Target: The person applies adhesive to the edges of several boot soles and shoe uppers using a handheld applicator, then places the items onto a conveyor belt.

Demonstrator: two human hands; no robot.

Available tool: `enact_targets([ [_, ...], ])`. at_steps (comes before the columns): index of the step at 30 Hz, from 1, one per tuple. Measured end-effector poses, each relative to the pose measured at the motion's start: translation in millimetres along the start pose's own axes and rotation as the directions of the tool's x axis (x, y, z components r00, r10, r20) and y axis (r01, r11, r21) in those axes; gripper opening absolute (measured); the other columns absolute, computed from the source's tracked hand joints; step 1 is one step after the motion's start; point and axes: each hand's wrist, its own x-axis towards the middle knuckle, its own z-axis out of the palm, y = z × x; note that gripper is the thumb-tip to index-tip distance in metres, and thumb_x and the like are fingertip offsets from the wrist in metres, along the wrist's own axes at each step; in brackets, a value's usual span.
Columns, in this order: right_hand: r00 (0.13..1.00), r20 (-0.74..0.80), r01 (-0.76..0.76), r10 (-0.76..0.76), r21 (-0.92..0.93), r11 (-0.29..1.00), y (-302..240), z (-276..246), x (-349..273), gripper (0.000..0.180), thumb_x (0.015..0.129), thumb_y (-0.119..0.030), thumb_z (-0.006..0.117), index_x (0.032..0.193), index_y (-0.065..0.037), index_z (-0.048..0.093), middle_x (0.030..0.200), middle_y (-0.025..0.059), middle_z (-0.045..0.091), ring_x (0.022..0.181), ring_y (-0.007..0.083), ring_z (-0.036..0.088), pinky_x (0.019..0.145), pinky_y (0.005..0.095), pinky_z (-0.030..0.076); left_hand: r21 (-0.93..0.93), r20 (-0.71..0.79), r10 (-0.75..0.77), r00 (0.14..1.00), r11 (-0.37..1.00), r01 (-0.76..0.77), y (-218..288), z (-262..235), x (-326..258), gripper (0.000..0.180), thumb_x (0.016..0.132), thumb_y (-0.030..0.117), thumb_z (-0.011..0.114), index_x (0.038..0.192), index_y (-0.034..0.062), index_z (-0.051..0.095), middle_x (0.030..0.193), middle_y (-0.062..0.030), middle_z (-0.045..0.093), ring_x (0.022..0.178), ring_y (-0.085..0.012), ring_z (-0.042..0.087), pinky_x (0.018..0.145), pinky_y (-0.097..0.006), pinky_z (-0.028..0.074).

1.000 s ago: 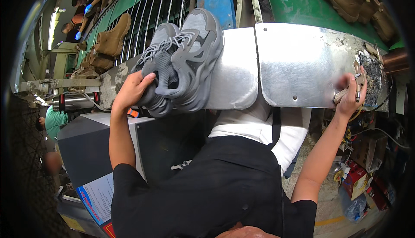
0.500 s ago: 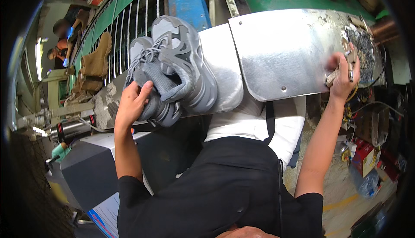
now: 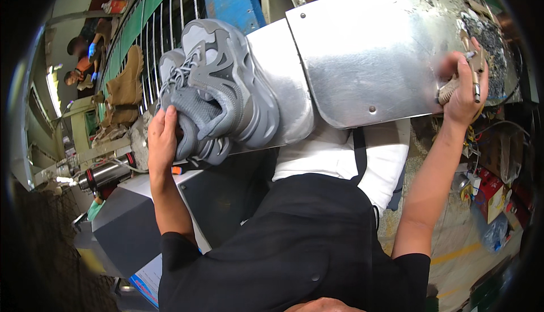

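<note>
Two grey lace-up sneakers lie side by side on the metal bench. The nearer-right sneaker overlaps the left sneaker, whose collar shows dark inside. My left hand rests against the left sneaker's side with fingers stretched out; its fingertips touch near the collar. At the bench's right end my right hand is wrapped round a metal hand tool with a thin nozzle-like tip and a beige ribbed part. The tool's exact kind cannot be made out, partly because my fingers cover it.
The shiny sheet-metal bench top has a seam beside the shoes. Tan boots stand by a metal rack at left. A dark machine box is below my left arm. Another person works at the far left.
My left hand's fingers have straightened and slid slightly left along the sneaker. The right hand still holds the tool. The whole view has shifted a little.
</note>
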Motion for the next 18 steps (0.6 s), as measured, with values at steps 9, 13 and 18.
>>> enact_targets([
  [9, 0.999, -0.038, -0.017, 0.018, 0.02, 1.0, -5.3, 7.6, -0.3, 0.047, 0.09, -0.008, 0.056, 0.132, 0.01, 0.046, 0.085, 0.0082, 0.065, 0.071, 0.0139, 0.059, 0.066, 0.0265, 0.049, -0.242, 0.059, -0.093, 0.994, 0.965, 0.105, 10.6, 8.6, 12.6, 0.024, 0.101, 0.029, 0.054, 0.088, 0.008, 0.054, 0.075, 0.0054, 0.046, 0.065, -0.0017, 0.043, 0.059, -0.018, 0.04],
  [13, 0.999, -0.037, -0.032, 0.033, 0.024, 0.999, -5.2, 9.2, 0.4, 0.048, 0.09, -0.009, 0.056, 0.133, 0.008, 0.045, 0.085, 0.0079, 0.064, 0.07, 0.0138, 0.058, 0.064, 0.0271, 0.049, -0.522, 0.189, -0.142, 0.972, 0.823, 0.222, 3.4, 1.1, 7.6, 0.033, 0.099, 0.024, 0.056, 0.121, -0.0011, 0.051, 0.096, -0.0049, 0.057, 0.082, -0.01, 0.058, 0.074, -0.024, 0.049],
  [18, 0.999, -0.032, -0.014, 0.015, 0.017, 1.0, -3.2, 3.4, -0.3, 0.049, 0.089, -0.01, 0.055, 0.134, 0.007, 0.045, 0.084, 0.0076, 0.063, 0.07, 0.0145, 0.058, 0.063, 0.0277, 0.048, -0.851, 0.337, 0.109, 0.935, 0.461, 0.253, 35.6, 13.4, -3.7, 0.052, 0.1, 0.018, 0.049, 0.142, -0.0088, 0.031, 0.133, -0.0217, 0.051, 0.117, -0.0281, 0.057, 0.1, -0.036, 0.046],
])
